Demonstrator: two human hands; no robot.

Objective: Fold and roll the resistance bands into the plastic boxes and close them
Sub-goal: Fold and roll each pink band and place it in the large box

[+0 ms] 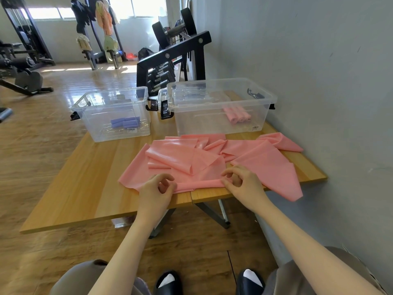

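A long pink resistance band lies crumpled across the wooden table, one end hanging over the right front edge. Its near edge is folded into a narrow strip. My left hand pinches the left end of that strip with curled fingers. My right hand pinches the right end. Behind stand two open clear plastic boxes: the left box holds rolled purple bands, the right box holds rolled pink bands.
A grey wall runs along the table's right side. A black dumbbell rack stands behind the boxes. Gym machines fill the far left over a wooden floor. My knees and slippers show below the table's front edge.
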